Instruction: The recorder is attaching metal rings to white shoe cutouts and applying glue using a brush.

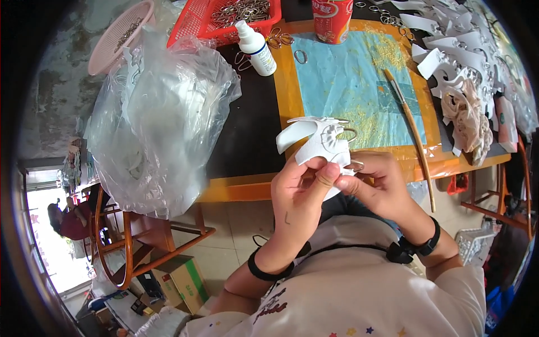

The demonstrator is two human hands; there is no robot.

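Just past the table's front edge, a white, curved, strap-like piece with pleated detail is held up between my two hands. My left hand grips its lower part between thumb and fingers. From the other side, my right hand pinches the piece's lower right edge beside a small metal ring. Another metal ring sticks out from its upper right side. My fingertips partly cover the lower end, so how that ring is attached cannot be made out.
A long wooden brush lies across the glue-spotted blue sheet. Behind stand a red tub, a white bottle and a red basket of rings. A transparent plastic bag fills the left; similar white pieces pile up right.
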